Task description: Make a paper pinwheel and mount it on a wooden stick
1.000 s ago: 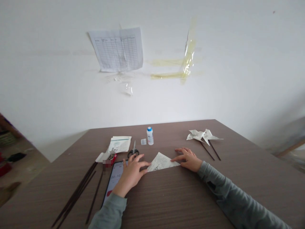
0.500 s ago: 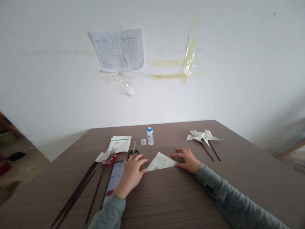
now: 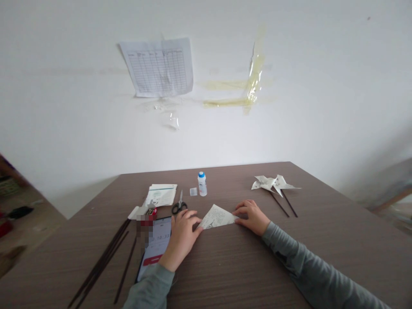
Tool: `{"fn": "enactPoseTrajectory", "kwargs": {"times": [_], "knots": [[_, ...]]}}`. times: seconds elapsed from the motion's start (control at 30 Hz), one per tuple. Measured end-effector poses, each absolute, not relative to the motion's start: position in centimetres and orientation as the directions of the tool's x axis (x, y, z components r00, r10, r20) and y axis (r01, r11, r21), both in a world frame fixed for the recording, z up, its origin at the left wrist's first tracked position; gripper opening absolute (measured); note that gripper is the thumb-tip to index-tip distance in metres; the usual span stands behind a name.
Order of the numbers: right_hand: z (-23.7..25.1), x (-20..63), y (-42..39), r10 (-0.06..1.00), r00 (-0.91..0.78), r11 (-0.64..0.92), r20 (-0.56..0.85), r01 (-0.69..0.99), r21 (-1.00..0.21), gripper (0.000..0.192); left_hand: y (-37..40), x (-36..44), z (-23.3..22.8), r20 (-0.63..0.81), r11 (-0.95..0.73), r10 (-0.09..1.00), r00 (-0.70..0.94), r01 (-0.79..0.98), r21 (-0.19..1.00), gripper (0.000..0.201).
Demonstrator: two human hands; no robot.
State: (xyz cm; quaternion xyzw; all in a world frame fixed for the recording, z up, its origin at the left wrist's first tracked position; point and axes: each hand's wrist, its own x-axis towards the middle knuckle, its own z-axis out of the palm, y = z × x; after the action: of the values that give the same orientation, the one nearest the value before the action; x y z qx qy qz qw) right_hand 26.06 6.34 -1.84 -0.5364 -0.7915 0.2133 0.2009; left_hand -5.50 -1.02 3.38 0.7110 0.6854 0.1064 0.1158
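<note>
A printed paper folded into a triangle (image 3: pixel 217 216) lies flat on the brown table (image 3: pixel 244 266). My left hand (image 3: pixel 182 235) rests palm down, its fingertips on the triangle's left corner. The fingers of my right hand (image 3: pixel 252 215) press the right corner. Both sleeves are grey. Part of my left hand covers a phone (image 3: pixel 156 248) that shows a timer.
Scissors (image 3: pixel 179 205), a small glue bottle (image 3: pixel 202 183) and a stack of papers (image 3: pixel 160 194) lie behind the phone. Several dark sticks (image 3: pixel 106 258) lie at left. Two finished paper pinwheels on sticks (image 3: pixel 276 184) rest at right. A printed sheet (image 3: pixel 159 66) hangs on the wall.
My right hand has slid a little toward me and curled its fingers at the paper's right corner. My left hand shifted slightly right along the left corner. The triangle stays flat.
</note>
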Motion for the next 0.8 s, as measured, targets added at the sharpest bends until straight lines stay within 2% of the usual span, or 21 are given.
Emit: {"fn": "enactPoseTrajectory", "kwargs": {"times": [0.23, 0.53, 0.8], "knots": [[-1.7, 25.4, 6.0, 0.954, -0.288, 0.287, 0.084, 0.790, -0.542, 0.023, -0.6, -5.9, 2.2, 0.036, -0.050, 0.999, 0.040, 0.937, 0.345, 0.030], [-1.7, 24.6, 5.8, 0.964, -0.257, 0.250, 0.065, 0.803, -0.540, 0.032, -0.3, -6.3, 1.2, 0.094, -0.064, 0.995, 0.031, 0.925, 0.373, 0.026], [-1.8, 24.4, 5.7, 0.962, -0.263, 0.261, 0.072, 0.816, -0.516, 0.018, -0.2, -6.8, 0.6, 0.149, -0.114, 0.987, 0.058, 0.908, 0.403, 0.029]]}}
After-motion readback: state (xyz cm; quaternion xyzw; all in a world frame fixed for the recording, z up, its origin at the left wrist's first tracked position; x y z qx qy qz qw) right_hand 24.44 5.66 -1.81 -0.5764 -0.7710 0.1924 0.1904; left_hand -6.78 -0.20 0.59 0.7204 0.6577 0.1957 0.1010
